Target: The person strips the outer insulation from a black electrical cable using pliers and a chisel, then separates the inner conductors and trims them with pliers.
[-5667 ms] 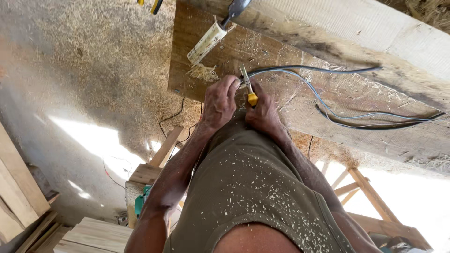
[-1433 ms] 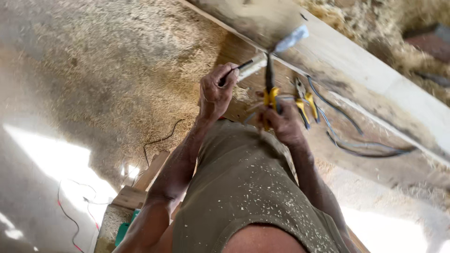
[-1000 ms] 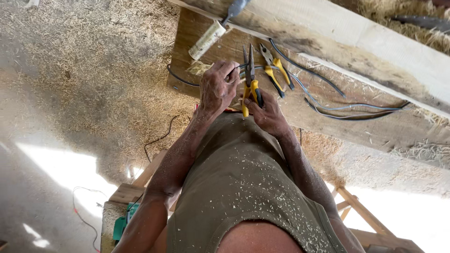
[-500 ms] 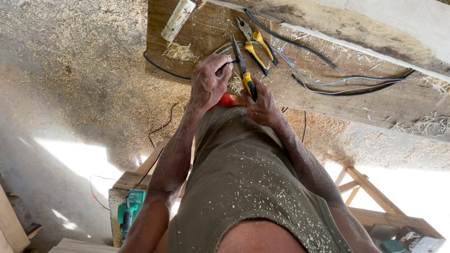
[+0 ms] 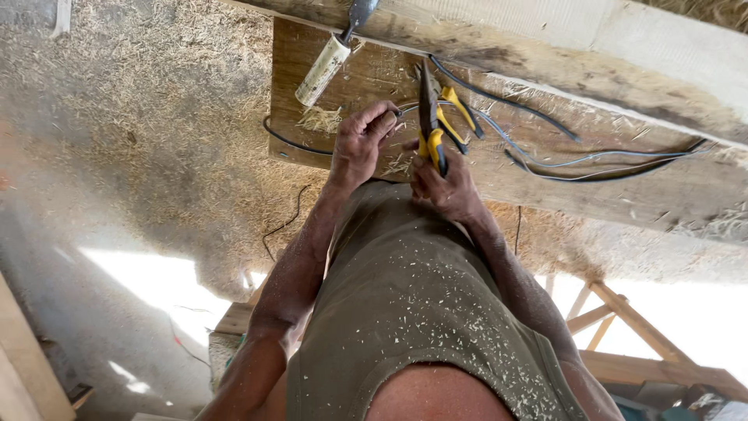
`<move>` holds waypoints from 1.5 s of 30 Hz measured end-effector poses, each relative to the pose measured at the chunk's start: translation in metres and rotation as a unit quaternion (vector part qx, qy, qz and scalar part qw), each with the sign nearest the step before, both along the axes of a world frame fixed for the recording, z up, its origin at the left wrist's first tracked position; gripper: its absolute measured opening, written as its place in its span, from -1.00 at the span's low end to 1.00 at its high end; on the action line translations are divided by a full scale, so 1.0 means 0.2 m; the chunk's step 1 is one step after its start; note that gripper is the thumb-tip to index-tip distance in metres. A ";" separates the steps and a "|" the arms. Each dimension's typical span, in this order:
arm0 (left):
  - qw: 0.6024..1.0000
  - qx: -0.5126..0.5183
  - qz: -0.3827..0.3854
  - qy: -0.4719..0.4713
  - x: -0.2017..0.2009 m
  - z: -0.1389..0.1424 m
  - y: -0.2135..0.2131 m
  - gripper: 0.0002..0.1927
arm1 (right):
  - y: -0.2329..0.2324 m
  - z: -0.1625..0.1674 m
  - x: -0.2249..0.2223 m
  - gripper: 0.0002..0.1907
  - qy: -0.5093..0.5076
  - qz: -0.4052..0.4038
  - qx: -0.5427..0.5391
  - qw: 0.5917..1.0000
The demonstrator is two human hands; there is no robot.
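Wooden plank bench (image 5: pixel 374 78), sawdust-strewn; grey cables (image 5: pixel 592 160), second yellow-handled pliers (image 5: pixel 456 105), pale tube (image 5: pixel 321 70) lying on it

We cannot see the end of the wire (image 5: pixel 405 109) where our left hand (image 5: pixel 360 144) closes over it; the handles of the pliers (image 5: pixel 429 125) vanish inside our right hand (image 5: pixel 446 183); above the pliers, the dark tool (image 5: pixel 358 12) is cut off by the top edge; right of the pliers, the cables (image 5: pixel 592 160) slip behind the beam (image 5: pixel 623 47).
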State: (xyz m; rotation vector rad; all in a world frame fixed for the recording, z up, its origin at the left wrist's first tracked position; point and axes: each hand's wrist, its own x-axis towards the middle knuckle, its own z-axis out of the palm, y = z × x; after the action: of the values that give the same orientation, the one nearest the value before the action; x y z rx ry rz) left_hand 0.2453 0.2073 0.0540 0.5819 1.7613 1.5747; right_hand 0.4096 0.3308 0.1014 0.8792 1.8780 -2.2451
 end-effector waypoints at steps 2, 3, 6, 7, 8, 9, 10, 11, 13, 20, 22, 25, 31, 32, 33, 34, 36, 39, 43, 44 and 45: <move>0.996 0.053 -0.020 -0.075 -0.05 0.02 -0.04 -0.82 | 0.01 0.01 -0.02 -0.81 0.051 -0.017 -0.004 0.999; 0.991 0.079 -0.026 -0.110 -0.08 0.04 -0.05 -0.82 | 0.01 0.01 -0.03 -0.81 0.080 -0.021 -0.006 0.997; 0.978 0.119 -0.029 -0.167 -0.17 0.10 -0.08 -0.81 | 0.03 -0.02 -0.06 -0.76 0.070 -0.027 0.020 0.997; 0.978 0.135 -0.034 -0.158 -0.19 0.12 -0.08 -0.82 | 0.04 -0.03 -0.06 -0.76 0.081 -0.030 0.009 0.996; 0.977 0.152 -0.037 -0.148 -0.22 0.13 -0.08 -0.83 | 0.05 -0.03 -0.07 -0.75 0.092 -0.031 -0.001 0.995; 0.975 0.166 -0.040 -0.141 -0.24 0.14 -0.08 -0.83 | 0.05 -0.04 -0.07 -0.74 0.100 -0.033 -0.014 0.994; 0.973 0.168 -0.046 -0.153 -0.25 0.15 -0.09 -0.84 | 0.05 -0.04 -0.08 -0.73 0.083 -0.034 -0.006 0.996; 0.970 0.170 -0.051 -0.163 -0.27 0.16 -0.09 -0.84 | 0.05 -0.04 -0.08 -0.73 0.066 -0.035 0.001 0.997; 0.968 0.179 -0.059 -0.166 -0.30 0.16 -0.09 -0.85 | 0.06 -0.03 -0.09 -0.72 0.049 -0.034 0.005 0.998; 0.958 0.218 -0.065 -0.175 -0.34 0.12 -0.09 -0.83 | 0.07 0.00 -0.11 -0.71 0.032 -0.032 0.003 0.999; 0.959 0.224 -0.064 -0.159 -0.34 0.11 -0.09 -0.83 | 0.07 0.00 -0.11 -0.72 0.038 -0.024 0.012 0.999; 0.963 0.220 -0.063 -0.142 -0.34 0.09 -0.09 -0.81 | 0.09 -0.01 -0.11 -0.71 0.040 -0.013 0.019 0.999; 0.964 0.220 -0.045 -0.144 -0.34 0.11 -0.10 -0.80 | 0.12 -0.02 -0.10 -0.63 0.041 0.009 0.013 0.999; 0.964 0.222 -0.043 -0.138 -0.34 0.11 -0.10 -0.81 | 0.13 -0.02 -0.10 -0.63 0.052 0.012 0.008 0.999; 0.965 0.223 -0.041 -0.134 -0.34 0.11 -0.10 -0.81 | 0.13 -0.02 -0.10 -0.63 0.061 0.014 0.002 0.998; 0.966 0.221 -0.039 -0.130 -0.34 0.12 -0.09 -0.81 | 0.14 -0.02 -0.10 -0.60 0.064 0.028 0.020 0.997; 0.968 0.219 -0.036 -0.121 -0.33 0.12 -0.09 -0.82 | 0.15 -0.01 -0.10 -0.55 0.070 0.054 0.056 0.994; 0.972 0.211 -0.020 -0.100 -0.32 0.13 -0.09 -0.83 | 0.16 0.02 -0.09 -0.53 0.058 0.073 0.106 0.990; 0.974 0.204 -0.020 -0.094 -0.32 0.16 -0.08 -0.81 | 0.19 0.07 -0.10 -0.63 0.033 0.096 0.099 0.990; 0.977 0.200 -0.022 -0.076 -0.32 0.16 -0.08 -0.80 | 0.19 0.08 -0.10 -0.63 0.017 0.098 0.099 0.990; 0.978 0.196 -0.024 -0.060 -0.32 0.17 -0.08 -0.79 | 0.19 0.10 -0.10 -0.63 0.000 0.101 0.098 0.990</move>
State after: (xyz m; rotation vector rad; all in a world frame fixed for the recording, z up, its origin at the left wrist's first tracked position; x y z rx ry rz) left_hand 0.1812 0.1910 0.0878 0.6932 1.3440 1.8964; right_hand 0.3901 0.3697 0.1205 0.6737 2.1109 -1.9705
